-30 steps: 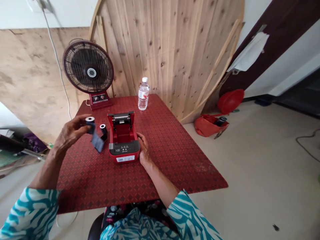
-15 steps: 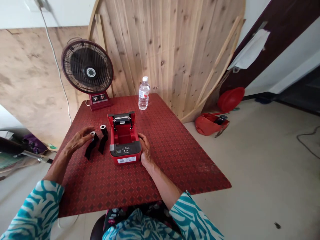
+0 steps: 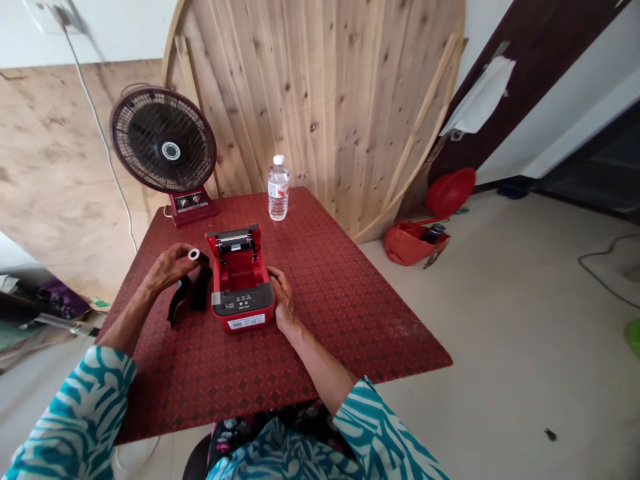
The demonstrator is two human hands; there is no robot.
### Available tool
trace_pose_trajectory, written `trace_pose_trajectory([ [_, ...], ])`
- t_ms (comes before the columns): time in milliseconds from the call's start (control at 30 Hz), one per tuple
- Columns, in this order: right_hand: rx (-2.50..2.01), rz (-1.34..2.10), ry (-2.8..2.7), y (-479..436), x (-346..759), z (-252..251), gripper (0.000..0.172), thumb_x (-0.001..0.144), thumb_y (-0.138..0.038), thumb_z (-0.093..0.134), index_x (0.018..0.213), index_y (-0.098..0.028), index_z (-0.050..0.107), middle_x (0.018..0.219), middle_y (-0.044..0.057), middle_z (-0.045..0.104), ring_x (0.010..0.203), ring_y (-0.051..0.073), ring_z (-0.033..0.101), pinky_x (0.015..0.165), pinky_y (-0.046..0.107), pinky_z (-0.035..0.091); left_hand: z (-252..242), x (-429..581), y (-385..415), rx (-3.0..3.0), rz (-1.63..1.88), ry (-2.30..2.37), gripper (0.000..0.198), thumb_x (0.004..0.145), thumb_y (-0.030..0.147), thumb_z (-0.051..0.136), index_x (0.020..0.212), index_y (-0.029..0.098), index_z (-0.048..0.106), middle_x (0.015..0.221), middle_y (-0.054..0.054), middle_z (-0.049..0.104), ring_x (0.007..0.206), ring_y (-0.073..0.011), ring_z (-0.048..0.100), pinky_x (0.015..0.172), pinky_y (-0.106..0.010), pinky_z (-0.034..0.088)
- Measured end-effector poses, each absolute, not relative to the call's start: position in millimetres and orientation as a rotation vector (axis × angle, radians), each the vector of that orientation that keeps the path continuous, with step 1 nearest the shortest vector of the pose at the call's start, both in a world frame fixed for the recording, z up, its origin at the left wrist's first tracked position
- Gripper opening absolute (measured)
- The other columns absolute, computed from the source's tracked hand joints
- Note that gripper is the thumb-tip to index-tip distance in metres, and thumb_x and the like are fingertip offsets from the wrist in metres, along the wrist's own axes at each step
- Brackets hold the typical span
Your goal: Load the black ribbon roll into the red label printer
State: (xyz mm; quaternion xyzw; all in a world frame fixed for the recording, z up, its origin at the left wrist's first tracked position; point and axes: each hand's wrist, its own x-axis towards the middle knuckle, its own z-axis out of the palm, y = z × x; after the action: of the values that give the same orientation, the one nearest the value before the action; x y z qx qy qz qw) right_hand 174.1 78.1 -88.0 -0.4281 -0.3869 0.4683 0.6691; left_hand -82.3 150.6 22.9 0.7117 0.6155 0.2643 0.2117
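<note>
A red and dark grey label printer (image 3: 243, 303) sits on the table with its lid raised and its inner bay exposed. My right hand (image 3: 283, 297) is wrapped round the printer's right side. At the printer's left, my left hand (image 3: 173, 267) has its thumb and fingers closed on a roll of black ribbon (image 3: 202, 287) with a white core; its loose end trails down towards the tabletop. Another strip of black ribbon (image 3: 179, 301) lies below that hand, its own roll mostly hidden by the fingers.
The red patterned table (image 3: 350, 313) carries a maroon electric fan (image 3: 170, 150) at the back left and a water bottle (image 3: 279, 190) behind the printer. Wooden boards (image 3: 320, 100) lean against the wall. A red bag (image 3: 407, 243) rests on the floor at the right.
My left hand has moved from the nearer ribbon roll to the one closer to the printer and closed on it. My right hand stays on the printer. The view has shifted slightly.
</note>
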Motion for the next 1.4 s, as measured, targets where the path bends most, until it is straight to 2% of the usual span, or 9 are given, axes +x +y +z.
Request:
trace_pose_trajectory([
  [200,-0.941,1.060,-0.864,78.6,172.3,-88.0,0.032,0.084,-0.044,0.055,0.108,-0.027,0.067,0.104,0.001,0.071,0.106,0.023,0.060,0.087,0.036,0.049,57.3,-81.7,98.8,1.630,1.205,1.375,0.046,0.062,0.044,0.077,0.098,0.022,0.059,0.089,-0.004,0.072,0.076,-0.0225,0.068,0.067,-0.032,0.056],
  [267,-0.933,1.056,-0.856,78.5,171.5,-86.1,0.032,0.084,-0.044,0.055,0.108,-0.027,0.067,0.102,0.001,0.071,0.106,0.023,0.060,0.087,0.036,0.049,64.8,-68.1,85.1,1.697,1.107,1.352,0.046,0.066,0.047,0.076,0.104,0.023,0.063,0.092,-0.005,0.073,0.078,-0.0244,0.069,0.068,-0.035,0.057],
  [433,-0.928,1.048,-0.866,79.2,171.0,-83.7,0.030,0.084,-0.043,0.054,0.106,-0.027,0.068,0.103,0.001,0.070,0.107,0.022,0.059,0.090,0.036,0.048,63.2,-17.6,83.6,2.325,0.781,1.309,0.039,0.076,0.046,0.069,0.107,0.022,0.070,0.101,-0.007,0.073,0.092,-0.0263,0.069,0.085,-0.037,0.053],
  [633,-0.929,1.017,-0.892,81.0,170.8,-84.4,0.029,0.085,-0.038,0.052,0.107,-0.027,0.068,0.111,0.002,0.068,0.110,0.021,0.057,0.100,0.037,0.042,53.6,25.4,101.9,2.689,0.242,1.490,0.029,0.084,0.035,0.063,0.111,0.025,0.070,0.111,-0.009,0.073,0.101,-0.0289,0.068,0.084,-0.035,0.052],
  [767,-0.939,0.993,-0.900,80.4,171.3,-80.7,0.027,0.085,-0.034,0.051,0.104,-0.027,0.068,0.110,0.002,0.068,0.109,0.020,0.058,0.102,0.037,0.040,49.9,38.3,115.5,2.689,-0.086,1.547,0.023,0.080,0.025,0.064,0.102,0.027,0.073,0.102,-0.009,0.076,0.096,-0.0303,0.070,0.077,-0.035,0.052],
  [967,-0.945,1.002,-0.926,78.1,173.0,-75.9,0.028,0.086,-0.035,0.050,0.106,-0.028,0.068,0.110,0.002,0.067,0.110,0.021,0.058,0.101,0.037,0.041,47.4,45.4,140.0,2.625,-0.192,1.369,0.015,0.073,0.020,0.066,0.083,0.025,0.075,0.085,-0.005,0.078,0.084,-0.0270,0.072,0.069,-0.029,0.051],
  [1100,-0.952,1.000,-0.919,78.0,173.7,-76.7,0.027,0.085,-0.036,0.051,0.106,-0.028,0.068,0.110,0.001,0.068,0.109,0.021,0.058,0.101,0.037,0.041,58.0,32.9,129.8,2.592,-0.083,1.300,0.025,0.083,0.032,0.056,0.098,0.025,0.074,0.103,-0.005,0.077,0.094,-0.0253,0.071,0.079,-0.030,0.052],
  [1200,-0.941,0.992,-0.931,78.7,173.5,-79.1,0.027,0.086,-0.037,0.051,0.106,-0.029,0.068,0.110,0.001,0.068,0.109,0.020,0.059,0.101,0.037,0.042,65.6,11.8,100.8,2.497,0.279,1.341,0.038,0.089,0.047,0.048,0.109,0.024,0.071,0.111,-0.006,0.074,0.098,-0.0254,0.069,0.087,-0.032,0.052],
  [1400,-0.945,1.030,-0.914,79.6,172.2,-86.3,0.030,0.088,-0.040,0.050,0.110,-0.029,0.067,0.114,0.002,0.068,0.112,0.022,0.058,0.099,0.038,0.043,51.1,-10.8,42.0,2.551,0.624,1.204,0.045,0.080,0.055,0.065,0.113,0.024,0.068,0.109,-0.008,0.074,0.100,-0.0267,0.068,0.091,-0.037,0.051],
])
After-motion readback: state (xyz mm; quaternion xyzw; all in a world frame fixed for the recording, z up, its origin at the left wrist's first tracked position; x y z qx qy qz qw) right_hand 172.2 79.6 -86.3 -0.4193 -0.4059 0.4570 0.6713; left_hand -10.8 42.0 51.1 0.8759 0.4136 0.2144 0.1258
